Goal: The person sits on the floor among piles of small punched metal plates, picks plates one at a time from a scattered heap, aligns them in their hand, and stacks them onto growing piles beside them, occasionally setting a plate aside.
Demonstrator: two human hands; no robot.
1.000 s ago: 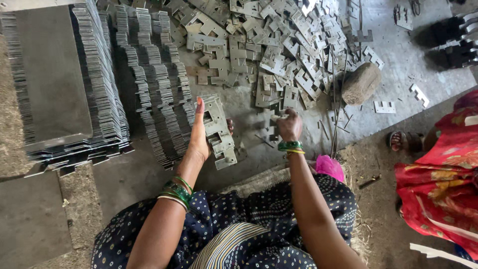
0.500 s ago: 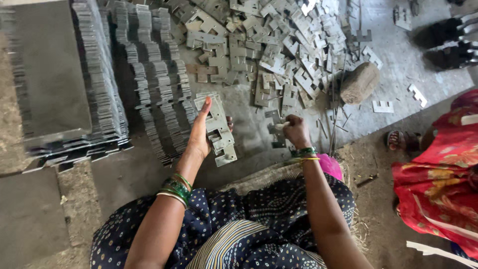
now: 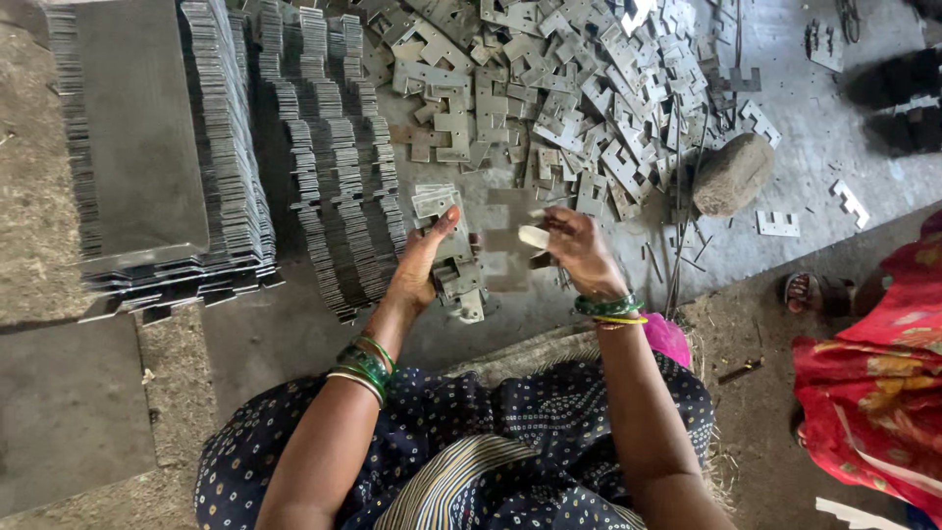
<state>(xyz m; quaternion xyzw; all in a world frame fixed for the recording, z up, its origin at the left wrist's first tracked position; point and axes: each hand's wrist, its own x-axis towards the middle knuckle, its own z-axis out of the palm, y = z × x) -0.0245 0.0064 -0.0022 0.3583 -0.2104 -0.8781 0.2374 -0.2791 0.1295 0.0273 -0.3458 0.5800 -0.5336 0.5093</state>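
The scene is being viewed by a single head-worn camera, pointed steeply down from close above the lap. The hands are being framed at centre, with the floor (image 3: 814, 128) being taken in beyond them.

Loose heap of grey metal plates (image 3: 579, 88) on concrete floor (image 3: 814, 147), neat stacked rows (image 3: 334, 167) left, tall sheet stack (image 3: 137, 147) far left, round stone (image 3: 732, 175) right, red-clad person's sandalled foot (image 3: 811, 291) near it
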